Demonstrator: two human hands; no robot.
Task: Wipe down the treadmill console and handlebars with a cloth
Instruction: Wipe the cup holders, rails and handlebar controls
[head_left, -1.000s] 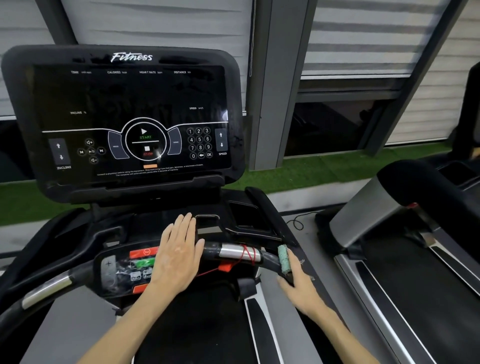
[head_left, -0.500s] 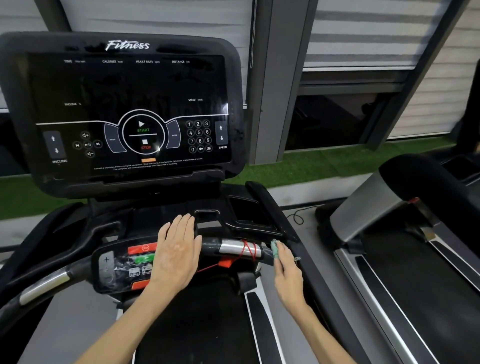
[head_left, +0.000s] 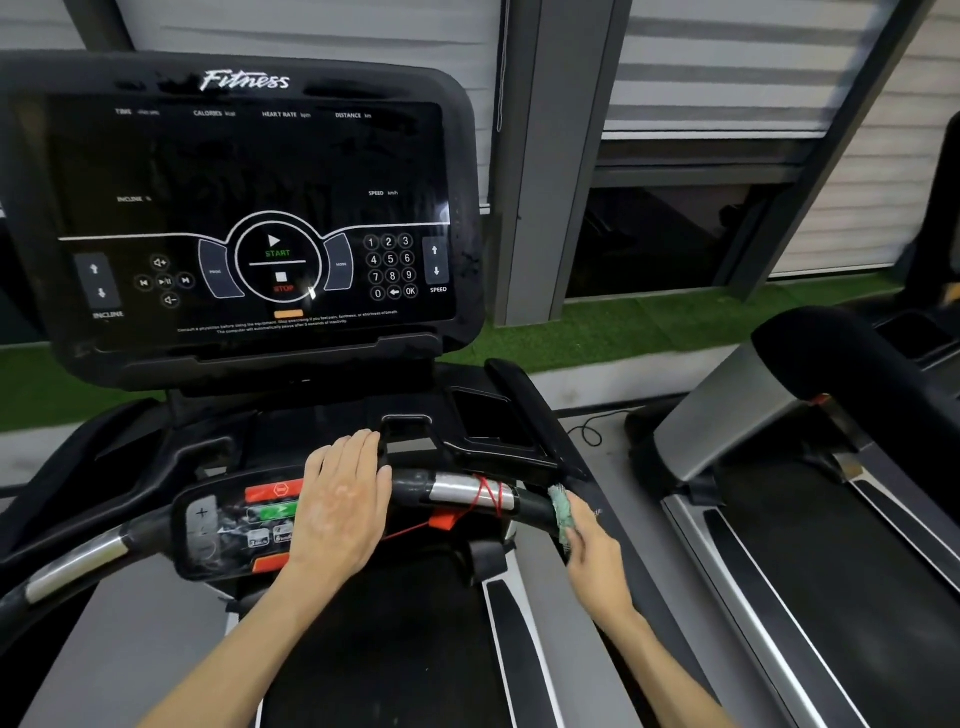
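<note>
The black treadmill console (head_left: 249, 218) with its dark touch screen fills the upper left. Below it runs the front handlebar (head_left: 467, 493), black with a silver grip section and a red cord wound around it. My left hand (head_left: 340, 512) lies flat, fingers together, on the control pad (head_left: 234, 519) at the bar's middle. My right hand (head_left: 592, 551) holds a small green cloth (head_left: 562, 512) pressed against the bar's black right end, beside the silver section.
A second treadmill (head_left: 810, 467) stands close on the right. The left handlebar (head_left: 78, 566) curves toward me at lower left. A cup-holder tray (head_left: 488, 415) sits behind the bar. Green turf, window frames and blinds lie beyond.
My right hand with the cloth slid up the right end of the bar, then back down a little. The left hand stayed on the control pad. The view shifted slightly.
</note>
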